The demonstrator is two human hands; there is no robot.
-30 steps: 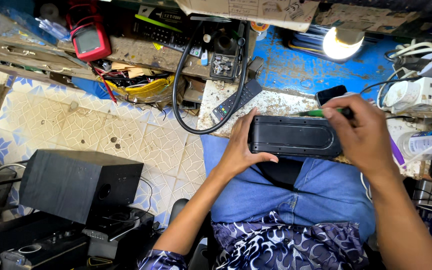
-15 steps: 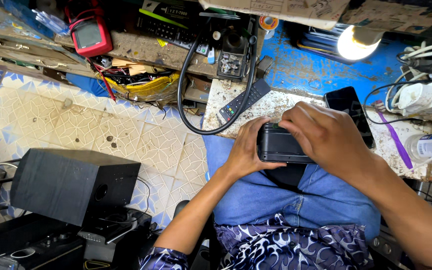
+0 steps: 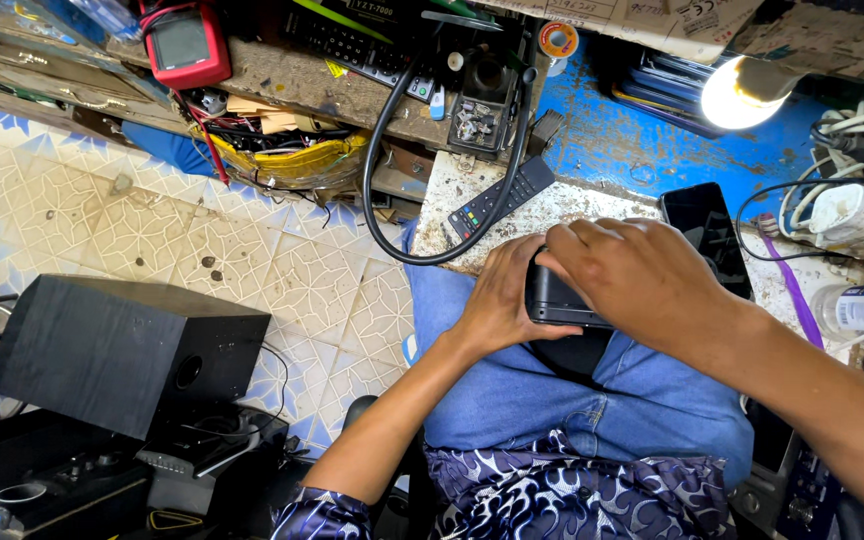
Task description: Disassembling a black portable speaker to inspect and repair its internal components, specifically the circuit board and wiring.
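A black oblong portable speaker rests over my lap, above my blue jeans. My left hand grips its left end. My right hand lies over its top and right side, covering most of it. A black phone lies on the worn bench just beyond my right hand. A black remote control lies on the bench ahead of my left hand.
A black cable loop hangs off the bench's left edge. A red multimeter and cluttered shelves sit at the top. A lit lamp and a white power strip are at right. A black speaker box stands on the tiled floor, left.
The speaker has turned from lying broadside to nearly end-on under my hands. My right hand slid from its right end over its top, toward my left hand.
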